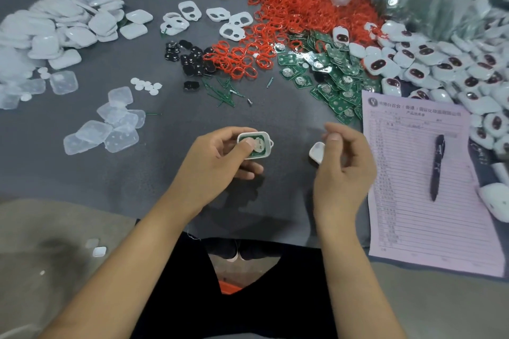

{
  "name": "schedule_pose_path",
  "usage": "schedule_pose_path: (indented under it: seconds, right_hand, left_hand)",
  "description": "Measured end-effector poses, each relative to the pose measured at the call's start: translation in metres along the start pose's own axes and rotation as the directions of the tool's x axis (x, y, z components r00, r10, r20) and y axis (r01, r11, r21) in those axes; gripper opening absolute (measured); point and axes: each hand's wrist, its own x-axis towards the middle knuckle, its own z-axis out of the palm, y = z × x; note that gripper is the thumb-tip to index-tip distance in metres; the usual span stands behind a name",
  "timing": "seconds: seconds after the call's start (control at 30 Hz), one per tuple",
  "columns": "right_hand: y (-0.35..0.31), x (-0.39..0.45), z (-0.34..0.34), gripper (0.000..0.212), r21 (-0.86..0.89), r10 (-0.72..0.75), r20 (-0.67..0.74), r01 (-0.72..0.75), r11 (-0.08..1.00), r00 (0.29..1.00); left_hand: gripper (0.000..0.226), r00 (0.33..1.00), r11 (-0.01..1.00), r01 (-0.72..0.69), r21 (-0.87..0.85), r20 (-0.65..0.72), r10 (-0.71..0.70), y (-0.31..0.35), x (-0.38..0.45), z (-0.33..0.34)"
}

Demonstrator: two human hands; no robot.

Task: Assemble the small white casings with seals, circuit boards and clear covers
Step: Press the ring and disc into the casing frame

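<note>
Your left hand (220, 154) grips the white casing (254, 145) above the grey table (192, 118), thumb pressing the green board (257, 152) into it, likely seating it. Your right hand (341, 157) curls around a white cover (317, 152), ready to close it.

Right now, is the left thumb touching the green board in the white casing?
Touching. The head view shows the left hand holding the white casing, thumb tip pressed on the green board inside.
</note>
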Motion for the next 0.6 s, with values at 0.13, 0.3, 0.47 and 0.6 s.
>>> schedule_pose_path:
  seconds: [0.13,0.3,0.47,0.6]
  right_hand:
    - [0.005,0.006,-0.021,0.021,-0.125,-0.03,-0.139,0.013,0.992,0.99]
    - [0.021,0.009,-0.035,0.022,-0.538,-0.034,0.19,0.133,0.833,0.981]
    - [0.02,0.009,-0.035,0.006,-0.479,-0.006,0.306,0.16,0.863,0.952]
    - [0.021,0.009,-0.041,0.012,-0.288,-0.002,0.281,0.086,0.954,0.96]
  left_hand:
    - [0.016,1.0,0.998,-0.022,0.063,0.02,0.021,0.002,0.001,0.003]
    - [0.015,0.99,0.977,-0.136,0.164,0.048,0.13,0.002,0.004,0.019]
    - [0.014,0.994,0.996,-0.083,0.021,0.072,0.081,0.007,0.011,0.039]
    - [0.014,0.995,0.99,0.0,-0.138,0.095,0.014,0.007,0.016,0.045]
